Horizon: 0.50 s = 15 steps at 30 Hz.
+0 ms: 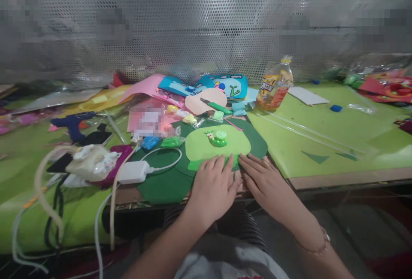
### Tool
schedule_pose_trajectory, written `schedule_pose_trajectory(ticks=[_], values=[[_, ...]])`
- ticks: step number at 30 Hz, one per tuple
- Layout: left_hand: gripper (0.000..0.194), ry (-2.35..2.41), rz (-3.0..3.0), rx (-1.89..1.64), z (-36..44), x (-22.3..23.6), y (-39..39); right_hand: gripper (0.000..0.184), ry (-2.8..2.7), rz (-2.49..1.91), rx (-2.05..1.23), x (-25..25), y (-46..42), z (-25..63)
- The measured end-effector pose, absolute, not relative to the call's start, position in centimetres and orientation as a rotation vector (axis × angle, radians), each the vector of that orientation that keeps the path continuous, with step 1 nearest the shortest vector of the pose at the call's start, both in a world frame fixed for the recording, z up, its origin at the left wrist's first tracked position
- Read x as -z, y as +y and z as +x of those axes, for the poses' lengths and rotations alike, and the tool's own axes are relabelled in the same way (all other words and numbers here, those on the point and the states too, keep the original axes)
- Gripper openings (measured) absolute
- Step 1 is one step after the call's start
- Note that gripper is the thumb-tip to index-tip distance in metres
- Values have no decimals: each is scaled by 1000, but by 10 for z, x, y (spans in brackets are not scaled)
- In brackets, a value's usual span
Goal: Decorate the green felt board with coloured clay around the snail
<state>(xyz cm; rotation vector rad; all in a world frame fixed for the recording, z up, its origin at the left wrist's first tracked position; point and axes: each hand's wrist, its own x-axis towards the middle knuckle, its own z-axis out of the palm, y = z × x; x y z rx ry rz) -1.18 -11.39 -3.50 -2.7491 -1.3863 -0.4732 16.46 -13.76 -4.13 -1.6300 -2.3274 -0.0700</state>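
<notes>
A light green foam sheet [196, 141] with rounded corners lies on dark green sheets [257, 139] in front of me. On it sits a small green clay snail [220, 139] with a spiral shell. Bright green clay [197, 165] runs in a flattened strip along the sheet's lower edge. My left hand [214, 184] lies over that strip with fingers stretched forward, hiding part of it. My right hand [262, 178] rests flat at the strip's right end, fingertips touching the edge. Neither hand grips anything that I can see.
Clay packets [172, 142] lie beyond the sheet. A drink bottle [274, 83] stands at the back right. To the left are a blue glue gun [72, 125], a white adapter [132, 171] and cables. Blue decorated pieces [236, 85] lie before the perforated metal panel [206, 21].
</notes>
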Motion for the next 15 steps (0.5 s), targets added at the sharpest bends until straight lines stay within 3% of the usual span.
schedule_pose_trajectory(ticks=[15], values=[[49, -1381, -2770, 524, -10, 38, -116, 42, -2402, -1591, 210, 44, -139, 163]])
